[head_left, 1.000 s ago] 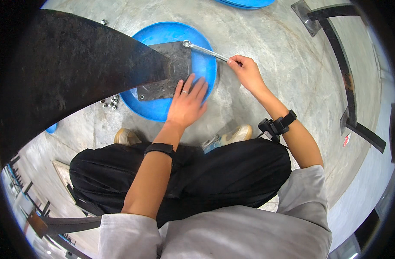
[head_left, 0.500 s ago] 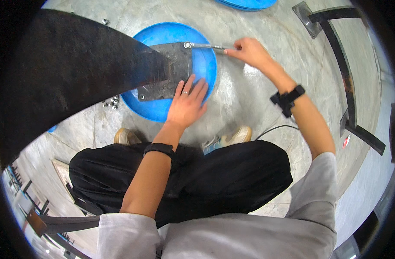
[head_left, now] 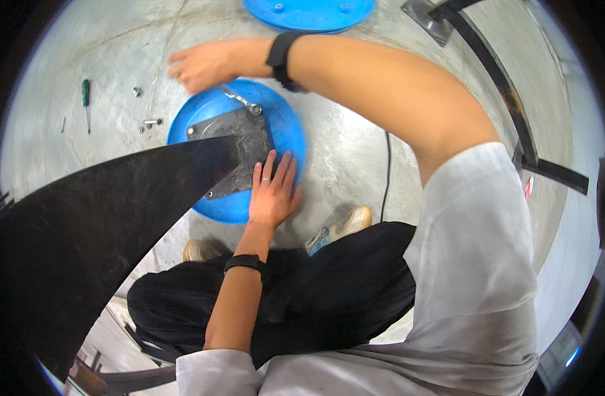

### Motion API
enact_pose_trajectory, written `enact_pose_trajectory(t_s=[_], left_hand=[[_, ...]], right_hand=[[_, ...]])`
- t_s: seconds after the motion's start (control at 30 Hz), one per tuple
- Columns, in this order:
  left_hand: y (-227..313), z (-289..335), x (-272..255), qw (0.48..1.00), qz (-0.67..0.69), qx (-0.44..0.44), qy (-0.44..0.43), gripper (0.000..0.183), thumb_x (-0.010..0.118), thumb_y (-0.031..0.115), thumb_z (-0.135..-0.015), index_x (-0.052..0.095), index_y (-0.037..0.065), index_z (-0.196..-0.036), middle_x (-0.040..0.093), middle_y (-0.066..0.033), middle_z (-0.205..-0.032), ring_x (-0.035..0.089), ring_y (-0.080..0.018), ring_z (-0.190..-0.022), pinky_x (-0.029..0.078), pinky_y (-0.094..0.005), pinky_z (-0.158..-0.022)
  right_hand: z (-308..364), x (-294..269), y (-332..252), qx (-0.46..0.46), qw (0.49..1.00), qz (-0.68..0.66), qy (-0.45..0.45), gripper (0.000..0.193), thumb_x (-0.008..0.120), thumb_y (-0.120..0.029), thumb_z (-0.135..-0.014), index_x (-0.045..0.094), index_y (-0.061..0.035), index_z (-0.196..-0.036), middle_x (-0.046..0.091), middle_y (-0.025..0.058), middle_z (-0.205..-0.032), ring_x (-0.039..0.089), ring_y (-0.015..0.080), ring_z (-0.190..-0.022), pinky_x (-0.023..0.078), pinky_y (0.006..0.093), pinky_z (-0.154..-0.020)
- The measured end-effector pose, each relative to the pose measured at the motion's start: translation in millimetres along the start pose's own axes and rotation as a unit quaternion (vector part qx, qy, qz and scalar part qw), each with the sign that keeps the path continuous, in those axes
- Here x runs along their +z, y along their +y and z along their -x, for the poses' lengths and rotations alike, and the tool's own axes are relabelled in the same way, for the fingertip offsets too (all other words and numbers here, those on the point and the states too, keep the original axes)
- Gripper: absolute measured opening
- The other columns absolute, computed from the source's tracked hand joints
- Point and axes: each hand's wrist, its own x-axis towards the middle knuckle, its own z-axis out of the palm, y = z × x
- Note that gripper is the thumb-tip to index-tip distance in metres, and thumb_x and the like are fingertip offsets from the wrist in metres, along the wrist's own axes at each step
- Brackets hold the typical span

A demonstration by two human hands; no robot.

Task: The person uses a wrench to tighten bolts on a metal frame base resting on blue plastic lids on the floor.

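A blue round base (head_left: 290,129) lies on the floor with a dark metal plate (head_left: 255,146) on it. From the plate a broad black curved beam (head_left: 137,178) runs to the lower left. A silver ratchet wrench (head_left: 240,98) has its head at the plate's far right corner. My right hand (head_left: 207,66), somewhat blurred, is closed at the wrench's far end, its palm hiding the handle's tip. My left hand (head_left: 273,198) lies flat with fingers stretched over the near right edge of the plate and base. Bolt heads (head_left: 191,131) show at other plate corners.
A green-handled screwdriver (head_left: 86,94) and loose bolts and nuts (head_left: 152,122) lie on the floor at left. Another blue round piece (head_left: 309,16) is at the far edge. A black cable (head_left: 387,178) and a dark metal frame (head_left: 507,86) are at the right.
My right hand has swung leftward across the far side of the base, turning the wrench handle from pointing right to pointing up-left. My left hand stays on the plate. The view has shifted.
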Motion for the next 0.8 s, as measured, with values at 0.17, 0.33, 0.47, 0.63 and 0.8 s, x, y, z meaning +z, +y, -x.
enact_pose_trajectory(t_s=[0.17, 0.33, 0.47, 0.63, 0.8], left_hand=[[1, -3, 4, 1.0, -0.001, 0.003, -0.001, 0.056, 0.059, 0.025, -0.076, 0.044, 0.009, -0.127, 0.037, -0.0059, -0.136, 0.027, -0.0305, -0.129, 0.023, -0.0506, -0.104], [5, -6, 0, 1.0, -0.003, -0.002, 0.005, 0.054, 0.059, 0.024, -0.077, 0.044, 0.008, -0.126, 0.038, -0.0061, -0.135, 0.027, -0.0302, -0.129, 0.023, -0.0498, -0.104], [8, -5, 1, 1.0, 0.009, 0.007, 0.015, 0.051, 0.056, 0.024, -0.078, 0.045, 0.007, -0.125, 0.038, -0.0073, -0.134, 0.027, -0.031, -0.129, 0.022, -0.0498, -0.104], [4, 0, 4, 0.999, 0.012, 0.006, 0.033, 0.05, 0.055, 0.025, -0.079, 0.046, 0.008, -0.125, 0.039, -0.0071, -0.133, 0.026, -0.0311, -0.129, 0.021, -0.0499, -0.105], [-5, 13, 0, 0.999, -0.015, 0.029, -0.008, 0.056, 0.056, 0.025, -0.08, 0.038, 0.006, -0.13, 0.033, -0.0098, -0.137, 0.021, -0.0306, -0.132, 0.021, -0.0478, -0.106]], right_hand=[[-17, -25, 2, -0.171, 0.984, 0.005, 0.044, 0.005, 0.06, -0.011, -0.066, 0.065, -0.0125, -0.066, 0.062, 0.0002, -0.072, 0.055, 0.0185, -0.09, 0.04, 0.0363, -0.088], [26, -45, -4, -0.006, 0.998, -0.034, -0.057, 0.003, 0.062, -0.009, -0.062, 0.063, -0.0121, -0.061, 0.061, 0.0009, -0.072, 0.053, 0.0178, -0.087, 0.04, 0.0329, -0.089], [113, -70, -22, 0.198, 0.966, -0.155, -0.063, 0.011, 0.064, -0.01, -0.065, 0.06, -0.01, -0.075, 0.059, 0.0034, -0.076, 0.053, 0.021, -0.088, 0.04, 0.0349, -0.083], [186, -145, -90, 0.482, 0.83, -0.264, -0.095, 0.021, 0.057, -0.025, -0.078, 0.063, -0.0047, -0.079, 0.06, 0.0132, -0.076, 0.054, 0.0305, -0.084, 0.04, 0.0424, -0.079], [194, -194, -150, 0.64, 0.668, -0.361, -0.112, 0.025, 0.055, -0.024, -0.081, 0.063, -0.0003, -0.084, 0.061, 0.0148, -0.077, 0.057, 0.0285, -0.072, 0.044, 0.0396, -0.069]])
